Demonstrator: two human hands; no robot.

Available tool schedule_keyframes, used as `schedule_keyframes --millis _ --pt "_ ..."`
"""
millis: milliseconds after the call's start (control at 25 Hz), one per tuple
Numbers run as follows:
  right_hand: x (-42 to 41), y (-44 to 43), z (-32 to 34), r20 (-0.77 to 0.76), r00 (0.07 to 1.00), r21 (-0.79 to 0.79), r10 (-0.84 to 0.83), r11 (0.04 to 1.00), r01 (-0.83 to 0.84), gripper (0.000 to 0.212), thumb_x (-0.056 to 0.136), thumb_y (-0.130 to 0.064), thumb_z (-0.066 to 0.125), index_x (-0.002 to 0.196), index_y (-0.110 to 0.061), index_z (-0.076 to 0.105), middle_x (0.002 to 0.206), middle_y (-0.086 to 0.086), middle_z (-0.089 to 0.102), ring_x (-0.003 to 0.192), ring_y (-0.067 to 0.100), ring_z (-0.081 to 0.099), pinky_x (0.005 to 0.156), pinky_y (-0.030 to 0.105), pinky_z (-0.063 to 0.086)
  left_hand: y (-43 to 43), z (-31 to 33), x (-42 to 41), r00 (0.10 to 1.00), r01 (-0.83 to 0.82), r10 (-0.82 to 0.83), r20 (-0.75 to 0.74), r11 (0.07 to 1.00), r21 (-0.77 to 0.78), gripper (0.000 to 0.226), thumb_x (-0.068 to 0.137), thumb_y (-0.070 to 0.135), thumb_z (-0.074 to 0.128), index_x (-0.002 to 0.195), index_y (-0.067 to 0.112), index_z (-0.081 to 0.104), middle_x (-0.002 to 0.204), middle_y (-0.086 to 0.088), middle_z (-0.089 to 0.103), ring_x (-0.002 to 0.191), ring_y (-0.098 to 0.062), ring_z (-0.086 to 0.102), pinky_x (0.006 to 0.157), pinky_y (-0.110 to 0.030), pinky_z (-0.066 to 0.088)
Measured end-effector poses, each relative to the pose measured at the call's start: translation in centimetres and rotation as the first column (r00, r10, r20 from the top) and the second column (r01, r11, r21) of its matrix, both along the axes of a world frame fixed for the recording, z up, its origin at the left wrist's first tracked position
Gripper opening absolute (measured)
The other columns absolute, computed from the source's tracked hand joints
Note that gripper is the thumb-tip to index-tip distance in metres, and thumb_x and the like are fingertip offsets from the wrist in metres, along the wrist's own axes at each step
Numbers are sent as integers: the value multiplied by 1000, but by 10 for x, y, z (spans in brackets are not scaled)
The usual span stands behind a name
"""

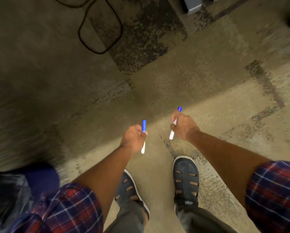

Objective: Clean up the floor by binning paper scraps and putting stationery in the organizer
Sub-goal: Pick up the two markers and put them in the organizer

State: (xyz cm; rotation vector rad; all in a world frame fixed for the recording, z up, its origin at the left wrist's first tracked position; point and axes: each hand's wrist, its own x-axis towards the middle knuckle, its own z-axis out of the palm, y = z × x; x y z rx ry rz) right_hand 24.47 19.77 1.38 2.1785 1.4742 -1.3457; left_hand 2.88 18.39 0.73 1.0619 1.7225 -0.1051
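My left hand [134,136] is closed around a white marker with a blue cap [143,126]; the cap points away from me and the white barrel sticks out below the fist. My right hand [184,126] grips a second white marker with a blue cap [172,134], its cap tip showing above the knuckles. Both hands hover over the carpet in front of my feet. No paper scraps, bin or organizer show in the head view.
A tan and dark patterned carpet [157,84] covers the floor. A black cable [100,31] loops at the upper left. A grey box [192,5] sits at the top edge. A dark bag [8,195] lies at the lower left, beside my dark sandals [186,179].
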Motion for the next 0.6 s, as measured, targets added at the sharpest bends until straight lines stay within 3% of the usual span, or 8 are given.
schedule_keyframes --millis 80,120,240,280,400,520,600 --pt "-8 -23 43 -126 992 24 16 1000 -13 37 95 -14 59 127 -13 40 90 17 67 85 39 68 73 42 53 -13 37 3 999 -24 25 44 999 -36 22 97 19 66 78 17 56 74 -5 58 75 -35 65 81 -61 62" --pt "-12 -32 65 -160 986 47 38 998 -31 51 94 -13 61 136 -14 31 85 14 67 81 38 68 71 42 52 -18 57 9 988 -118 123 95 991 -61 18 96 16 68 80 16 59 77 -6 59 76 -32 64 84 -63 62" --pt "-18 -48 132 -218 974 61 56 997 -43 88 96 -16 61 157 -27 -2 76 9 67 68 27 67 65 42 55 -27 126 27 937 -280 297 186 954 -112 7 95 12 70 99 6 69 90 -20 71 78 -30 71 80 -60 65" --pt "-19 -48 154 -235 970 67 69 996 -54 85 96 -17 60 158 -26 1 76 7 67 69 26 67 66 43 56 -27 148 32 912 -316 340 232 939 -132 7 97 11 69 101 5 70 95 -25 74 79 -32 74 78 -59 65" --pt "-23 -41 214 -275 957 104 95 992 -68 61 95 -20 58 151 -25 35 84 0 67 80 23 68 76 43 56 -20 219 38 832 -421 448 327 894 -152 9 99 8 66 102 1 71 103 -30 76 81 -32 75 82 -58 65" --pt "-36 -31 286 -336 939 147 75 989 -26 52 96 -25 63 146 -27 48 87 1 69 82 19 68 77 37 55 -9 291 27 792 -494 508 338 859 -135 15 97 7 69 102 -7 71 92 -27 73 79 -30 73 83 -58 65" --pt "-43 -24 334 -364 929 192 66 981 6 45 93 -26 70 136 -24 60 85 1 70 79 17 68 74 32 54 -3 341 14 762 -521 535 363 841 -146 15 96 8 72 101 -6 72 89 -21 73 71 -26 75 72 -48 68"
